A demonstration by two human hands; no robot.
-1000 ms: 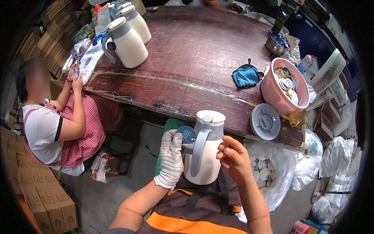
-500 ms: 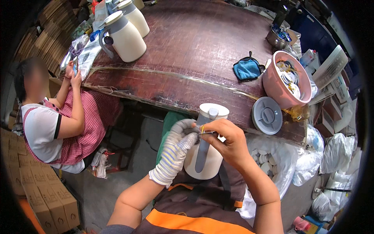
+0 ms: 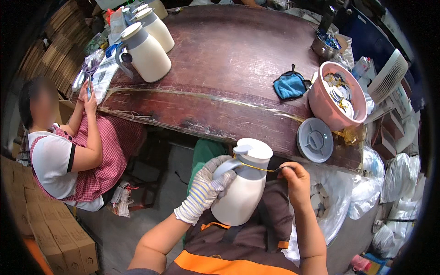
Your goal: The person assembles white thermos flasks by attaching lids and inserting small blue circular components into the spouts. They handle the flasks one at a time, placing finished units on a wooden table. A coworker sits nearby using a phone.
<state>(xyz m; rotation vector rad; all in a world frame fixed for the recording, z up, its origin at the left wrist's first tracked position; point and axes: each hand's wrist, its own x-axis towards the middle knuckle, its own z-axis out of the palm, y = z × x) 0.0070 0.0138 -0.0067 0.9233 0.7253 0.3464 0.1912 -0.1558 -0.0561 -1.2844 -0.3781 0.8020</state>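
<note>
A cream vacuum jug (image 3: 240, 197) with a grey collar and handle and a white lid stands upright on my lap. My left hand (image 3: 206, 185), in a striped knit glove, is closed around its grey handle (image 3: 228, 168). Bare, my right hand (image 3: 294, 181) pinches a small thin tag (image 3: 280, 168), mostly hidden by the fingers. From it a yellow cord (image 3: 256, 167) stretches tautly across the jug's collar to the top of the handle.
On the reddish-brown table (image 3: 220, 59) are more jugs (image 3: 149, 57), a blue cloth (image 3: 290, 85), a grey round lid (image 3: 315, 140) and a pink bucket (image 3: 330, 110) of round tags. A person (image 3: 68, 151) sits at left, phone in hand. Boxes (image 3: 55, 233) and plastic bags (image 3: 330, 211) flank me.
My hands were together at the handle; the right has moved right, drawing the cord out across the collar. The jug has turned its handle leftward, and my left hand now grasps that handle.
</note>
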